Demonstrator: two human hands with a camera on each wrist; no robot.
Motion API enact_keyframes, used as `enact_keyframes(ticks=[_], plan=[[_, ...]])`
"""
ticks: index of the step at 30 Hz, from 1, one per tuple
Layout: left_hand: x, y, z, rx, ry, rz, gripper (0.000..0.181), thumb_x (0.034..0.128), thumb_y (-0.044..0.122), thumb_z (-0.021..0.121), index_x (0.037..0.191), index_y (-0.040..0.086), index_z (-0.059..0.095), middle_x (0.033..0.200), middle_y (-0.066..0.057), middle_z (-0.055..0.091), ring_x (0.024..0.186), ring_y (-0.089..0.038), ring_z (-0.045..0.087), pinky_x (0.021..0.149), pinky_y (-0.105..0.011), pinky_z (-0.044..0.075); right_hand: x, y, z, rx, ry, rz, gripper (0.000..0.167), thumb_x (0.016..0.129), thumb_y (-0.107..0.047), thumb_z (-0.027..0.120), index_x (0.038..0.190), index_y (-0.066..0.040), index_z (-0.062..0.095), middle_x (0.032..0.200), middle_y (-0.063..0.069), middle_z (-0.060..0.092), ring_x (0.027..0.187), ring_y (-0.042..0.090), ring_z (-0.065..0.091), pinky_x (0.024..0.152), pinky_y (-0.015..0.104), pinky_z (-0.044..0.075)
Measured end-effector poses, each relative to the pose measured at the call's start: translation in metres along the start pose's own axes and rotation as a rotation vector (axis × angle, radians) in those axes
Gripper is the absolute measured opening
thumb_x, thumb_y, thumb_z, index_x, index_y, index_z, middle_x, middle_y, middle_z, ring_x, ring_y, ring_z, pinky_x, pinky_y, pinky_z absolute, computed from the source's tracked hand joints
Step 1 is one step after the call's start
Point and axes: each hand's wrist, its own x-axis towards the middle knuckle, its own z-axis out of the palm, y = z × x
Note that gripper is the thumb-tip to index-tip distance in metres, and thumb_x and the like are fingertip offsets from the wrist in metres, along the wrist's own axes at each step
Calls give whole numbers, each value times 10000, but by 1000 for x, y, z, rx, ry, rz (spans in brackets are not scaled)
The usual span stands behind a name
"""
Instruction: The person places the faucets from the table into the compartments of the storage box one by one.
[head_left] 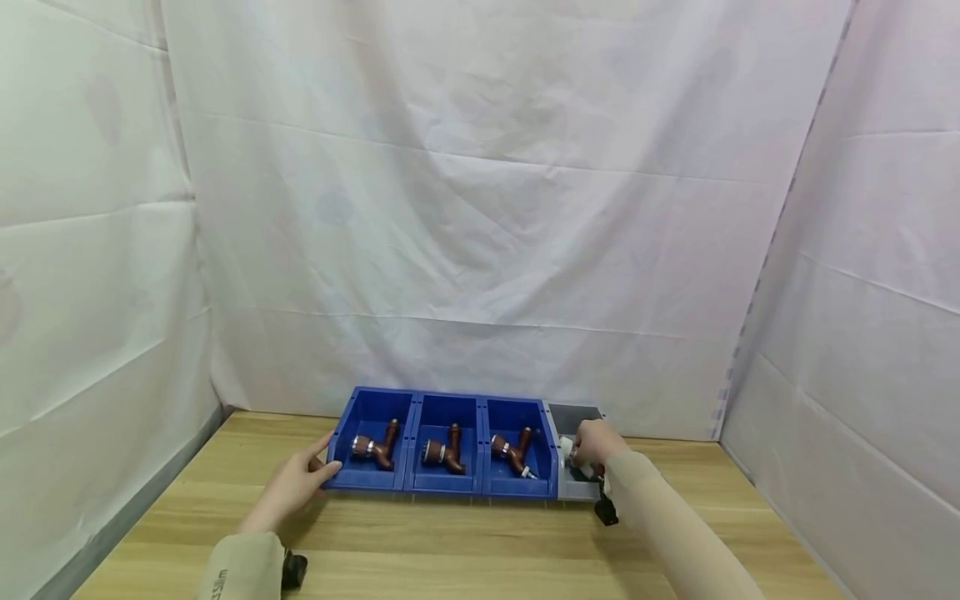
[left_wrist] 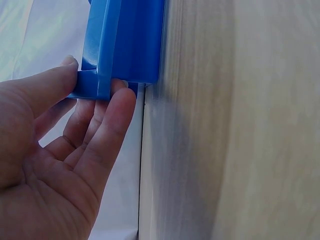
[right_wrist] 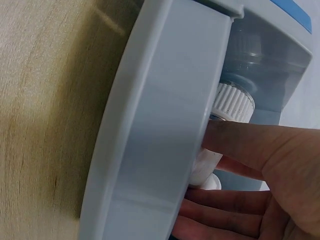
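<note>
My left hand (head_left: 294, 485) grips the front left corner of the leftmost blue bin (left_wrist: 136, 42), thumb on the rim and fingers beneath it. At the other end of the row, my right hand (head_left: 597, 443) reaches into the grey bin (right_wrist: 150, 125). Its thumb and fingers pinch a white pipe fitting with a ribbed cap (right_wrist: 234, 103); part of the fitting is hidden by the hand and the bin's front wall. Brown branched pipe fittings lie singly in the three blue bins: left (head_left: 385, 450), middle (head_left: 450, 454) and right (head_left: 517, 450).
The bins stand side by side on a wooden table (head_left: 450, 550), close to the white cloth backdrop (head_left: 465, 250). More white cloth hangs at left and right. A small pale piece (head_left: 528, 472) shows at the end of the right brown fitting. Black wrist devices sit at both sleeves.
</note>
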Motion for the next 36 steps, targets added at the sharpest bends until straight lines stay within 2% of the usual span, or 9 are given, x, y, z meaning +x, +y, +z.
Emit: enact_keyframes(ticks=[10, 22, 36], plan=[[0, -1, 1, 6, 0, 0, 597, 947, 159, 634, 1453, -35, 385, 731, -41, 603, 602, -197, 585, 529, -332, 440, 2, 2, 4, -22, 2, 16, 191, 762, -47, 790, 625, -78, 661, 576, 36, 590, 424, 150, 465, 402, 272, 384], [1, -3, 1, 17, 12, -1, 600, 944, 173, 641, 1446, -42, 393, 734, -37, 603, 606, -192, 570, 527, -324, 435, 0, 0, 4, -14, 10, 8, 192, 771, -37, 783, 622, -59, 664, 521, 17, 503, 404, 138, 408, 395, 273, 357], [1, -2, 0, 18, 11, 3, 593, 939, 153, 641, 1442, -45, 397, 713, -33, 600, 593, -199, 581, 517, -329, 434, 3, 0, 5, -23, -4, 15, 172, 773, -45, 785, 653, -84, 668, 603, 53, 598, 431, 144, 448, 417, 283, 384]])
